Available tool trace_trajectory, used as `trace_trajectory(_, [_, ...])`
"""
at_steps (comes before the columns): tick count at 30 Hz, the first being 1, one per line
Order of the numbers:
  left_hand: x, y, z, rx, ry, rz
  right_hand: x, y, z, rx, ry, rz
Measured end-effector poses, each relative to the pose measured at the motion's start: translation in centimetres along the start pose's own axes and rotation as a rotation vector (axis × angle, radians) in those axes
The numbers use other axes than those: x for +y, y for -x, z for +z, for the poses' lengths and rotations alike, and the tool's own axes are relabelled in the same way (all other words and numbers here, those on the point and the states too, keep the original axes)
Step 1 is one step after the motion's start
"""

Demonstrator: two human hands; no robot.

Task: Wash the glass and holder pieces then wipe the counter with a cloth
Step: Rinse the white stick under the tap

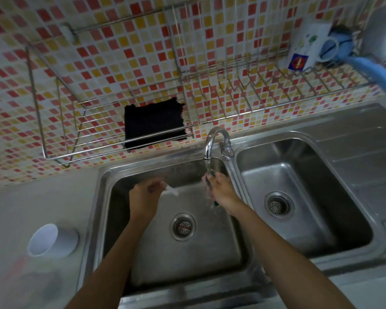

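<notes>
**Rinsing small pieces under the running tap**

Holding both arms out over the left basin [156, 253] of a steel double sink, a person works under the faucet [212, 141]. The right hand [221, 192] is closed around a dark piece with green and yellow edges [211, 175], gripped directly beneath the spout where water falls onto it; what the piece is cannot be told through the blur. The left hand [146, 195] is off to the left of the stream, fingers curled in, pinching a thin white piece [172, 190] that sticks out toward the right.

A white cup [51, 240] lies tipped on the grey counter [31, 204] left of the sink, mouth toward the camera. On the tiled wall, a wire rack [98, 121] holds a black cloth [154, 123] just behind the faucet. Further right on the rack sit a white mug [308, 47] and a blue cloth [374, 72]. The right basin [310, 186] is beside the hands.
</notes>
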State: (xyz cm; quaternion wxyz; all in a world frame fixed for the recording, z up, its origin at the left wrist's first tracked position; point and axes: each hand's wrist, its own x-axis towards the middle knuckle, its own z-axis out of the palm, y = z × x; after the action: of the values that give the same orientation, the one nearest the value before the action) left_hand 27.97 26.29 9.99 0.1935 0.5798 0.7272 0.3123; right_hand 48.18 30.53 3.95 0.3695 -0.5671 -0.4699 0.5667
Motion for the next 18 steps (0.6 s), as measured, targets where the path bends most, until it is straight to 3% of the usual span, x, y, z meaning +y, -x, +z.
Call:
trace_trajectory(9, [-1.5,1.0,0.0,-0.003,-0.002,-0.020,0.5,-2.6,-0.4,0.160,0.252,-0.032])
trace_trajectory(13, [-1.9,1.2,-0.3,0.010,0.009,-0.055,-1.2,-4.3,-1.5,0.193,0.263,-0.074])
trace_trajectory(18, [-2.4,1.4,-1.1,0.017,-0.002,-0.064,-0.4,-6.6,-3.4,0.193,0.199,0.051])
